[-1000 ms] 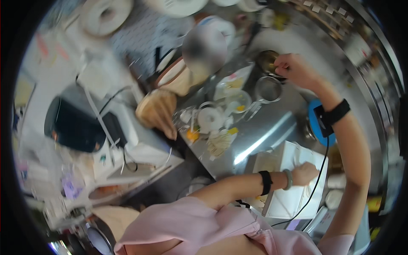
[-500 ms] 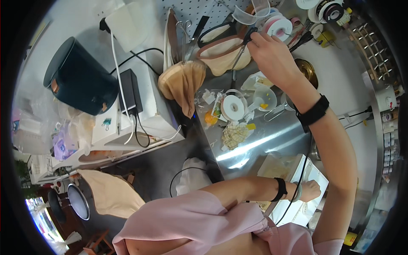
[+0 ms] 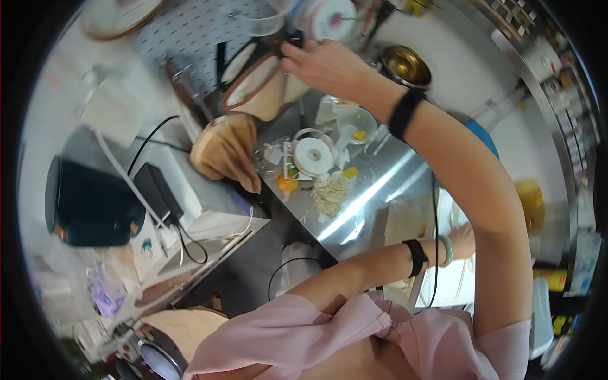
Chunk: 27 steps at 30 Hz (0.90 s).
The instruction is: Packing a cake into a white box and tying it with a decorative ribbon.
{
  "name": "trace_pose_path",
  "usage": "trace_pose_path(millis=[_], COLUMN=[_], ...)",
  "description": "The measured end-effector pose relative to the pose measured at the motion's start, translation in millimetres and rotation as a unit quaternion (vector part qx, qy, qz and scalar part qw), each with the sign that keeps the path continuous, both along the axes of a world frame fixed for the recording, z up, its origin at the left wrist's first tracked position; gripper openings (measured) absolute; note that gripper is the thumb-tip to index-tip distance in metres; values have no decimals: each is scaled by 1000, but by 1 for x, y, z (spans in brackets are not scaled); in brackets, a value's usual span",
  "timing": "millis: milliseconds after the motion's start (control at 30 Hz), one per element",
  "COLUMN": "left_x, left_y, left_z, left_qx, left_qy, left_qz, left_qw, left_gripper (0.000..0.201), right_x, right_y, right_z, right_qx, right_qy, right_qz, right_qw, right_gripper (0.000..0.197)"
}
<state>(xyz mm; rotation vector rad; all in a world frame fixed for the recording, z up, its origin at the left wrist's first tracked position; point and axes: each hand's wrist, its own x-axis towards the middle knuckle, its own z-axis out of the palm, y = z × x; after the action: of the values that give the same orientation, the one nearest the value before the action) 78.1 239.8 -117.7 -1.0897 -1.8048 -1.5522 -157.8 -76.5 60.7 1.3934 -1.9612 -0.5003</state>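
My right hand (image 3: 326, 66) reaches out to the far side of the bench, by the pegboard. Its fingers are closed on a black-handled tool (image 3: 291, 41), whose kind is blurred. Close by stand beige cloth pouches (image 3: 254, 95) with brown rims and a white-and-pink spool (image 3: 330, 18). My left hand (image 3: 463, 242), with a pale green bangle at the wrist, is low at the right over a white box (image 3: 446, 278). My right forearm covers its fingers.
On the steel bench (image 3: 373, 202) lie a white ribbon spool (image 3: 313, 156), a clear cup (image 3: 354, 126) and crumpled netting (image 3: 330, 193). A brass bowl (image 3: 405, 66) stands at the back. At left are a dark bin (image 3: 95, 202) and a black power adapter (image 3: 158, 190). A black cable (image 3: 435, 234) hangs across.
The view has swung, so the bench things sit further left. My right hand still grips the black-handled tool. My left hand is now partly behind my right forearm.
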Motion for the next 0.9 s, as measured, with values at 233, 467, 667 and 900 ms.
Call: trace_pose_path(millis=[233, 467, 667, 900], left_x=[-19, -48, -30, -21], left_y=[-64, -51, -47, -60], left_z=[60, 52, 91, 104], left_qx=[-145, -299, -392, -459], left_qy=[-112, -28, -92, -95], left_qz=[-237, -217, -213, -171], left_qw=[954, 929, 890, 867], left_gripper=[34, 33, 28, 24], right_x=[-25, 28, 247, 494], right_y=[11, 98, 365, 478], right_z=[3, 60, 121, 4], right_qx=[-72, -112, -363, -623], right_qy=[52, -82, -251, -413], right_qz=[119, -50, -458, -567], right_qw=[989, 989, 771, 347], right_gripper=[12, 14, 25, 49])
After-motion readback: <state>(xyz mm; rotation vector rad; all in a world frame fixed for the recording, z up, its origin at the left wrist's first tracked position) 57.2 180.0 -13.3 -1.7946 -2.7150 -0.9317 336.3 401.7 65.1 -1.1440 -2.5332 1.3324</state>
